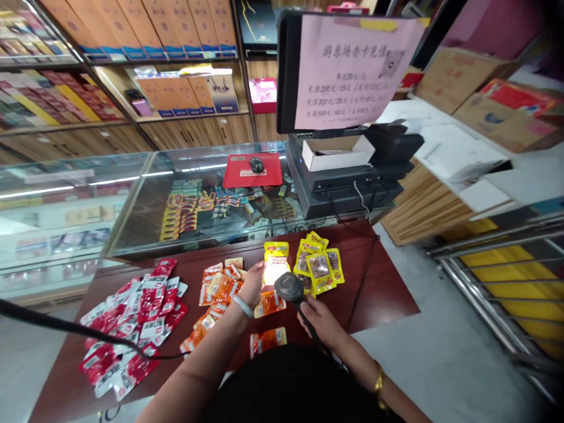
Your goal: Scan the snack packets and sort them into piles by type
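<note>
My left hand (252,286) is closed on the edge of a yellow snack packet (277,251), whose lower part glows white under a light. In my right hand (324,320) is a black handheld barcode scanner (289,286), its head close to that packet. To the right of the scanner lies a heap of yellow snack packets (319,265). Orange snack packets (224,286) lie left of my left hand, partly hidden by the forearm, and more of them rest below the scanner. A big pile of red and white packets (141,311) covers the left of the dark red table (379,288).
Behind the table stands a glass display counter (198,170) with a mouse (256,164) on a red pad. A monitor with a pink paper sign (352,70) rises above a white box (338,154). A black cable (88,332) crosses the left. Metal racks (497,305) stand at right.
</note>
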`<state>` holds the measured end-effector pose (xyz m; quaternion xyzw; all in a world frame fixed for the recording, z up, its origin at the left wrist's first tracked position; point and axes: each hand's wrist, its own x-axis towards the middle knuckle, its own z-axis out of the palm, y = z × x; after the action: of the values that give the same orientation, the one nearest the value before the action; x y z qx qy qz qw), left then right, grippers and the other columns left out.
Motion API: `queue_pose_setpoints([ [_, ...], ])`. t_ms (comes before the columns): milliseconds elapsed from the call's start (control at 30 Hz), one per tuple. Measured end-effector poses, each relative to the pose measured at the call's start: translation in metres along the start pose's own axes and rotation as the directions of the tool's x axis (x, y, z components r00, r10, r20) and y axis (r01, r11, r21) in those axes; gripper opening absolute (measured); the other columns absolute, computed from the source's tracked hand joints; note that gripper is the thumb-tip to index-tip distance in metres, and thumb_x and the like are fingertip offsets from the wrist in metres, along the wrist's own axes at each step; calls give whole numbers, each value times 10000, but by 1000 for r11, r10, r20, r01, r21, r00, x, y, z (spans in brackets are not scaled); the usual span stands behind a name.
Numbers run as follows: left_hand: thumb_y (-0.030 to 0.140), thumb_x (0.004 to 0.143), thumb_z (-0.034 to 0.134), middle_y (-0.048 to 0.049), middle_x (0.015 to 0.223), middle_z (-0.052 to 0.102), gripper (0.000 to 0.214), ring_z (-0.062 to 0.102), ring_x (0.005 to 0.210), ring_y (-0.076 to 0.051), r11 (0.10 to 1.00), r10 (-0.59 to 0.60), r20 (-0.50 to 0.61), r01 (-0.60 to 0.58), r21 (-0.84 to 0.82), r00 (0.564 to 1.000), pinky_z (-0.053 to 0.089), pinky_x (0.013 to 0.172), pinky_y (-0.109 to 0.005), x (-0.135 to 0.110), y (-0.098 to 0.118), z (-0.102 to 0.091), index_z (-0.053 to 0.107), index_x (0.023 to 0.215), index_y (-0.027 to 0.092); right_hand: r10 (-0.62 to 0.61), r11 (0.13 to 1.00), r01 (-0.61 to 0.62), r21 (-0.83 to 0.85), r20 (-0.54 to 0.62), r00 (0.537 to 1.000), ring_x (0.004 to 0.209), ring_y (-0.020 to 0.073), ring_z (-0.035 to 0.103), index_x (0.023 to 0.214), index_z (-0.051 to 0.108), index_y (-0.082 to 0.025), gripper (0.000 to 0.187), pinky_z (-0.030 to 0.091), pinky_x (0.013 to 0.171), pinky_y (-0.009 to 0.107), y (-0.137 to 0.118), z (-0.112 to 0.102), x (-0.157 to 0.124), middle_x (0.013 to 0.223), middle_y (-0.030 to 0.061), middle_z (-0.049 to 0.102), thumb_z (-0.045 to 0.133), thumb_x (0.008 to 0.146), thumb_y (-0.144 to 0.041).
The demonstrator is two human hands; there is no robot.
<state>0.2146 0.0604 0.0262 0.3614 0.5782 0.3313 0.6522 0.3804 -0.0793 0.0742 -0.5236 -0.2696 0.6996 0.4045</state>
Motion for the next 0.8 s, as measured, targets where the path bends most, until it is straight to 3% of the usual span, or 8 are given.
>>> queue_pose_setpoints([
  [167,479,717,725,-99,833,739,462,693,701,-207,979,-142,71,150,-135,987,548,638,-321,3,-10,18,671,1015,131,3,1000,-2,24,-54,999,366,47,327,865,524,-201,555,247,359,173,9,-17,-4,517,-83,488,611,735,-734],
  [367,490,632,799,-71,844,737,503,686,702,-179,971,-165,170,190,-144,972,537,653,-293,9,-21,35,670,975,146,15,992,12,122,-214,977,361,54,350,859,517,-206,574,271,353,175,16,-39,-11,515,-91,474,619,707,-750],
  [533,480,655,787,-62,835,729,502,659,656,-157,968,-221,307,246,-43,926,505,589,-263,16,-22,85,670,1022,158,62,977,26,212,-396,916,368,58,389,860,510,-214,593,286,353,165,20,-57,-18,524,-81,506,663,659,-751],
  [667,426,708,760,-53,800,714,391,624,626,-133,977,-206,358,213,20,911,489,586,-248,29,-22,130,690,986,160,60,972,56,227,-473,879,367,58,401,809,499,-212,585,300,354,162,23,-66,-24,508,-73,518,668,656,-751],
  [800,325,703,761,-37,687,681,275,558,525,-102,966,-216,364,145,213,906,423,510,-207,39,-26,144,717,905,144,29,972,91,218,-493,869,353,53,387,766,489,-210,583,299,338,163,25,-69,-26,508,-75,508,655,664,-759],
])
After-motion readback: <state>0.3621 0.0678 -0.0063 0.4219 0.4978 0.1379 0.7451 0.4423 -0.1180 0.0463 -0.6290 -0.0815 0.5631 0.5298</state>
